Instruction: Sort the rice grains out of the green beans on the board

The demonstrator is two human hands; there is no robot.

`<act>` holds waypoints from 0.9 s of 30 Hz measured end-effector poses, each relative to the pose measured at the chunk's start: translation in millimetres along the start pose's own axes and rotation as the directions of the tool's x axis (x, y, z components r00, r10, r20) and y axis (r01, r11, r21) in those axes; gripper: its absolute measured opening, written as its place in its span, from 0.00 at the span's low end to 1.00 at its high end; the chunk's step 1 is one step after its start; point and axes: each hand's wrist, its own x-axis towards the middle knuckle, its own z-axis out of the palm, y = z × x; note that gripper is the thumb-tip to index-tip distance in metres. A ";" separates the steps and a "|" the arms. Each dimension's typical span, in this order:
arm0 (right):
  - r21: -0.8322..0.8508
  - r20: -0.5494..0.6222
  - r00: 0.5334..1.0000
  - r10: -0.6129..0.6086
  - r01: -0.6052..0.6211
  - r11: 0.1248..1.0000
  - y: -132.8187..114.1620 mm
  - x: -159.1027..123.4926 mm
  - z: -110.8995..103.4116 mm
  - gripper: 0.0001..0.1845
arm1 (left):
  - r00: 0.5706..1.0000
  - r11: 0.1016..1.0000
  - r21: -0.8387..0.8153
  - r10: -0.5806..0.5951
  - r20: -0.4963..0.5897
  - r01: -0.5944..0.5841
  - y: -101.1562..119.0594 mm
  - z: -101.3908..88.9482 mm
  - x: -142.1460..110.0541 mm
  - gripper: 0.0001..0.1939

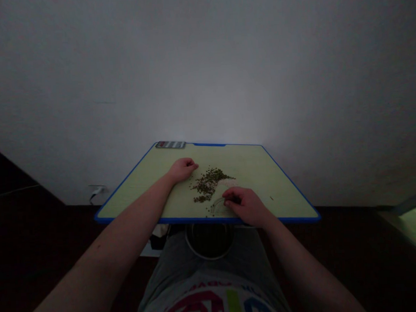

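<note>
A pile of small dark green beans point(208, 183) lies spread on a pale green table with a blue rim point(133, 171). My left hand point(183, 169) rests on the table just left of the pile, fingers curled in, nothing visible in them. My right hand point(243, 204) sits near the front edge, fingers bent down onto a small clear dish point(217, 205) beside the beans. What the fingertips pinch, if anything, is too dark to make out.
A flat grey device point(170, 144) lies at the table's far left corner. A round bowl point(209, 241) sits in my lap below the front edge. A white wall stands behind. A wall socket with a cable point(96, 191) is at lower left.
</note>
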 end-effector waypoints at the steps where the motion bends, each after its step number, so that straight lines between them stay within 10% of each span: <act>1: 0.007 0.012 1.000 -0.004 0.004 1.000 -0.2 0.0 1.2 0.10 | 1.000 1.000 0.000 0.002 0.002 -0.002 0.0 -0.1 0.0 0.18; 27: 0.029 -0.059 0.997 0.043 -0.041 0.999 7.0 6.9 -4.5 0.10 | 0.999 0.999 -0.010 -0.034 0.006 0.034 -0.5 -1.1 -0.1 0.18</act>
